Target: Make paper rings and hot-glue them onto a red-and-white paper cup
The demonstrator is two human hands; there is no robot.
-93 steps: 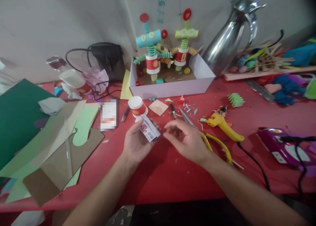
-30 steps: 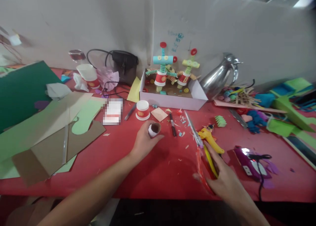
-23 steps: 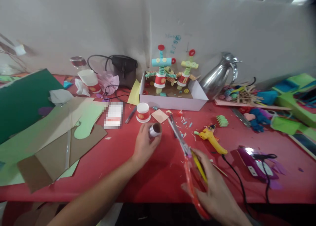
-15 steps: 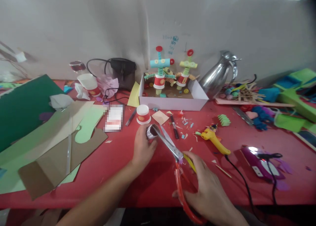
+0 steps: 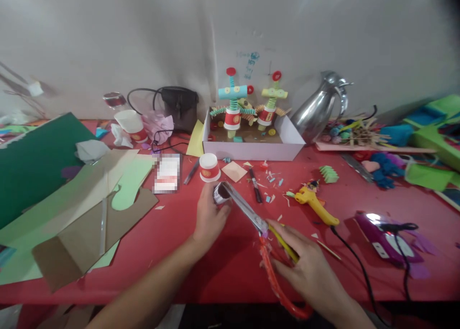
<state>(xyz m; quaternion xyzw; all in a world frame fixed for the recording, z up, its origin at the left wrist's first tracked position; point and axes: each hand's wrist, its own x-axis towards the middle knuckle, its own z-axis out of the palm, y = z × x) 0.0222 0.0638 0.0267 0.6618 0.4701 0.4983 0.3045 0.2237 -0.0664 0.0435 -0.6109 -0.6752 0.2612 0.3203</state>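
My left hand [image 5: 209,218] grips a short cardboard tube [image 5: 219,194], its dark hollow end tilted up toward the right. In my right hand [image 5: 311,264] is a pair of scissors [image 5: 248,212] with one yellow and one red handle, the red one wrapped in something shiny. The blades look nearly closed, and their tips meet the rim of the tube; whether one lies inside it is hard to make out. Just beyond the tube stands an upside-down red and white paper cup [image 5: 209,167]. A square of pale paper [image 5: 234,171] lies beside that cup.
Behind, a white box [image 5: 251,151] holds two paper-cup figures, with a metal jug [image 5: 316,106] alongside. On the right lie a yellow glue gun [image 5: 316,205] and a purple device [image 5: 386,243] with cables. Cardboard [image 5: 72,238] and coloured sheets cover the left; a craft knife [image 5: 255,186] lies mid-table.
The scissor blades have come together from a wider spread at the tube's rim. My right hand has shifted slightly right, while my left hand keeps its hold on the tube.
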